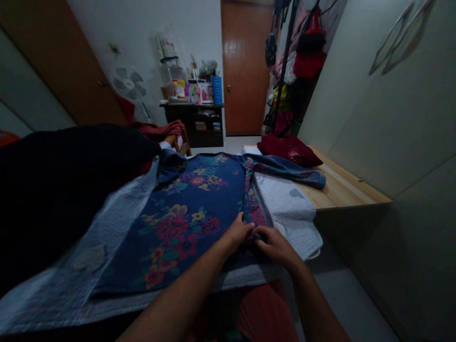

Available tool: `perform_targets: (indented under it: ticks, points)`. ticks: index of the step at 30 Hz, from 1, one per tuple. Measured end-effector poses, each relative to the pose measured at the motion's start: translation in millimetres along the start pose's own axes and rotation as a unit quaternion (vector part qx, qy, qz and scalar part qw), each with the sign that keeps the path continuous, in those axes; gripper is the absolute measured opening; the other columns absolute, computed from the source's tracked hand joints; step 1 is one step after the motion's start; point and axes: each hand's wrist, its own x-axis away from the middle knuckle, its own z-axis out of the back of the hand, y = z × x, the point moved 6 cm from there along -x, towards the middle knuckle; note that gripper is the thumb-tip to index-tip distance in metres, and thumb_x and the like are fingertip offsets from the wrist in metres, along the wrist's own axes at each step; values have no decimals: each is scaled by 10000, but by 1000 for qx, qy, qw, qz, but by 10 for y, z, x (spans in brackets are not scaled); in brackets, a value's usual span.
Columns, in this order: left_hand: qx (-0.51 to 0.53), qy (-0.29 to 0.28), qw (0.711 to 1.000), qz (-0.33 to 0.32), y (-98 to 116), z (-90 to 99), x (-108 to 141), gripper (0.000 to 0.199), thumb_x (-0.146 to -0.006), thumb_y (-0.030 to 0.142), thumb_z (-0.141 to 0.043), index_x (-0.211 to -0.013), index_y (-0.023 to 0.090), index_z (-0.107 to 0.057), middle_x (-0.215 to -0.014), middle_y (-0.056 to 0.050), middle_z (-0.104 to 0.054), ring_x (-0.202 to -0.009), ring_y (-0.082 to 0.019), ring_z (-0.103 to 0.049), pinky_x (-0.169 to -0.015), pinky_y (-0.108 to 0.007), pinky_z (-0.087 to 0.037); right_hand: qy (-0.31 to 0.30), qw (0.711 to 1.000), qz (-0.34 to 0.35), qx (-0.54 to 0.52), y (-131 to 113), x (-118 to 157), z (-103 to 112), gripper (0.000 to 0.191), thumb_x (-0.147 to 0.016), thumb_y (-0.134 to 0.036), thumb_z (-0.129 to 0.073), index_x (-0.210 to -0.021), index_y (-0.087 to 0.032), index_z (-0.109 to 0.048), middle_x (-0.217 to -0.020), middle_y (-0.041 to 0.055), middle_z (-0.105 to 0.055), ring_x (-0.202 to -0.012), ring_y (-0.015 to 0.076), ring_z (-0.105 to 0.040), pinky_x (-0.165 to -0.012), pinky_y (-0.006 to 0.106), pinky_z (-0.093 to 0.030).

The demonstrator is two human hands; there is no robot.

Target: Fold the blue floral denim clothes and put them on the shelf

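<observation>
- Head view, middle of the frame: a dark-blue cloth garment with long sleeves and a red-and-yellow floral print (199, 209) lies spread flat on a pale grey-white quilted mat (295, 202), its hem edge towards the bottom of the frame.
- Head view, lower centre: the bare left hand (239, 232) and the bare right hand (276, 243) meet, fingertips nearly touching, at the garment's near right part. Both look pinched on its fabric; the dim light hides exactly which layer each has between its fingers.
- From this grip, the broad floral panel stretches to the left and towards the upper centre. The garment's long axis runs away from the person, from the hem below up to the far end just under the brown door (247, 66).
- A narrow edge strip (246, 190) of the garment climbs almost straight up the frame from the fingers, so the hands sit at its near end and appear to be in line with it.
- The left hand is the nearer one to the broad panel and lies over its right margin; the right hand is nearer the narrow right-hand part and the mat beyond.
- One sleeve reaches right, onto the pale wooden board (352, 192) beside the dark-red cushion (288, 151); the other lies bunched left of centre, near the black cloth heap (71, 190).
</observation>
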Motion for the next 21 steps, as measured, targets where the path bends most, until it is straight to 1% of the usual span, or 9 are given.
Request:
perform_targets:
  ticks: [2, 4, 6, 9, 13, 15, 17, 19, 21]
  points:
    - [-82, 28, 996, -23, 2, 90, -33, 722, -746, 167, -655, -1396, 172, -341, -756, 23, -597, -585, -112, -559, -599, -231, -489, -27, 1000, 1, -4, 40, -24, -93, 243, -758, -144, -481, -908, -164, -672, -870, 33, -694, -798, 170, -621, -729, 251, -426]
    - [-201, 35, 978, -50, 42, 181, -66, 764, -722, 124, -640, -1420, 142, -328, -691, 38, -582, -559, -119, -544, -597, -231, -470, -41, 999, -2, -6, 81, -44, -142, 237, -751, -138, -491, -898, -164, -675, -855, 28, -691, -791, 167, -615, -716, 245, -419]
    - [-327, 38, 940, -92, 169, 257, -93, 773, -720, 122, -618, -1438, 133, -330, -689, 28, -601, -603, -147, -575, -638, -249, -471, -50, 999, -7, -14, 113, -60, -157, 225, -747, -145, -504, -891, -165, -675, -840, 21, -687, -782, 164, -608, -704, 241, -413]
    - [-461, 42, 871, -166, 491, 282, -153, 663, -752, 168, -591, -1394, 140, -427, -872, -49, -678, -813, -207, -640, -773, -293, -482, -57, 997, -21, -44, 157, -84, -150, 208, -763, -176, -515, -893, -168, -677, -840, 16, -685, -773, 159, -600, -686, 236, -410]
    - [-518, 31, 813, -265, 958, 102, -352, 498, -792, 185, -564, -1289, 174, -540, -1171, -101, -648, -1083, -228, -599, -956, -329, -443, -59, 993, -45, -97, 264, -96, -152, 188, -779, -228, -542, -909, -167, -664, -846, 9, -671, -761, 147, -586, -669, 228, -412]
    - [-529, 22, 790, -309, 1141, -41, -485, 459, -796, 170, -552, -1255, 178, -567, -1222, -100, -627, -1151, -229, -565, -1014, -343, -413, -63, 988, -48, -135, 307, -81, -146, 194, -782, -263, -571, -929, -167, -654, -853, 8, -663, -764, 147, -584, -668, 230, -418]
    - [-543, 11, 773, -328, 1253, -162, -624, 434, -798, 164, -547, -1230, 164, -588, -1230, -108, -621, -1166, -234, -554, -1035, -350, -402, -62, 981, -46, -180, 329, -60, -83, 204, -797, -302, -586, -944, -174, -646, -863, 12, -664, -783, 156, -594, -680, 241, -434]
    - [-553, 5, 763, -333, 1301, -225, -745, 421, -801, 165, -548, -1219, 149, -599, -1228, -116, -621, -1163, -239, -553, -1040, -358, -401, -37, 976, -49, -207, 359, -56, 98, 214, -821, -344, -581, -952, -185, -639, -865, 20, -666, -799, 167, -606, -698, 257, -453]
    - [-558, 20, 758, -337, 1297, -204, -829, 406, -809, 174, -552, -1210, 154, -605, -1245, -115, -611, -1181, -244, -539, -1056, -370, -391, 19, 979, -54, -194, 423, -89, 421, 241, -840, -389, -566, -959, -192, -638, -870, 29, -666, -815, 178, -614, -722, 275, -468]
